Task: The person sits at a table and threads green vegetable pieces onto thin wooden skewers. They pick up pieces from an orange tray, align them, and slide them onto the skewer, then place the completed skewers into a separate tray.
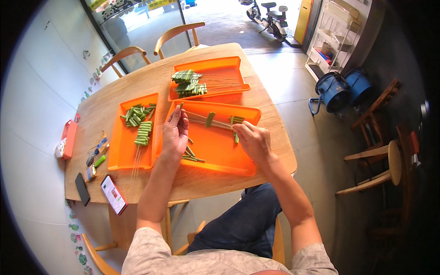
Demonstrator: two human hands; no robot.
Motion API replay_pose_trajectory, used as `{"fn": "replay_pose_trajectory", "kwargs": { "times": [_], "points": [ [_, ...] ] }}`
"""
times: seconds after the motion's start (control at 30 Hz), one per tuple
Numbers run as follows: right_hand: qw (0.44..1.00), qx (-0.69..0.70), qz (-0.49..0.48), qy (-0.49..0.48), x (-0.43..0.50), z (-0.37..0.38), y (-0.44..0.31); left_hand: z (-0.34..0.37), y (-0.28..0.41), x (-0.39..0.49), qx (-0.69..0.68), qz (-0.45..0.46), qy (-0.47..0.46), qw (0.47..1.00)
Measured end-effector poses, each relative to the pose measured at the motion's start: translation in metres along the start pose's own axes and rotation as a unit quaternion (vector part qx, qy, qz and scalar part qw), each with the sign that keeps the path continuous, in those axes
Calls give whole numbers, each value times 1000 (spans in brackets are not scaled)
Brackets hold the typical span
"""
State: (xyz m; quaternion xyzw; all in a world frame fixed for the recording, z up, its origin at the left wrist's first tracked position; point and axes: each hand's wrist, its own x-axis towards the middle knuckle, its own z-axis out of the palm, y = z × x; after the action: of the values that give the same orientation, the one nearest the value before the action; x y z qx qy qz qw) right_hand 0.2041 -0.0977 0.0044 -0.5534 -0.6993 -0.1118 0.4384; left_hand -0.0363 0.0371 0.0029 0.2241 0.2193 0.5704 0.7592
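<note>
Over the near orange tray (220,165), my left hand (176,132) pinches a short green vegetable stem piece (182,105) between thumb and fingertips. My right hand (253,137) grips thin skewers (220,124) that run across towards the left hand. Green stem pieces threaded side by side (210,119) sit partway along them. Beyond my right fingers lie more green pieces (236,119), partly hidden. Loose stems (190,156) rest at this tray's lower left. The left tray (118,151) holds cut stems (134,115) and threaded stems (143,133) on skewers. Finished-looking bundles of skewered stems (187,82) fill part of the far tray (206,62).
Two phones (114,195) (82,189), a green lighter-like item (100,161) and small packets (90,173) lie at the wooden table's left edge, near a pink box (69,137). Wooden chairs (178,34) stand around; blue buckets or fans (332,92) and a white shelf cart (333,41) are at right.
</note>
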Motion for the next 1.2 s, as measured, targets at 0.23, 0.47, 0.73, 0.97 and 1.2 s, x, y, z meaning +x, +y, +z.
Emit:
{"fn": "replay_pose_trajectory", "kwargs": {
  "times": [0.23,0.47,0.73,0.97,1.2],
  "points": [
    [1000,-4,-5,11,-1,1,3,2,-6,-1,49,14,34,998],
    [1000,18,-1,19,-1,3,2,9,-4,-6,113,43,66,990],
    [1000,-3,-10,14,-1,0,1,6,-4,-5,79,1,43,996],
    [1000,-7,-27,-8,-2,2,-1,17,-15,-16,144,-55,10,988],
    [1000,7,-24,4,-1,0,-4,28,-25,-33,199,-79,-28,976]
  ]
}}
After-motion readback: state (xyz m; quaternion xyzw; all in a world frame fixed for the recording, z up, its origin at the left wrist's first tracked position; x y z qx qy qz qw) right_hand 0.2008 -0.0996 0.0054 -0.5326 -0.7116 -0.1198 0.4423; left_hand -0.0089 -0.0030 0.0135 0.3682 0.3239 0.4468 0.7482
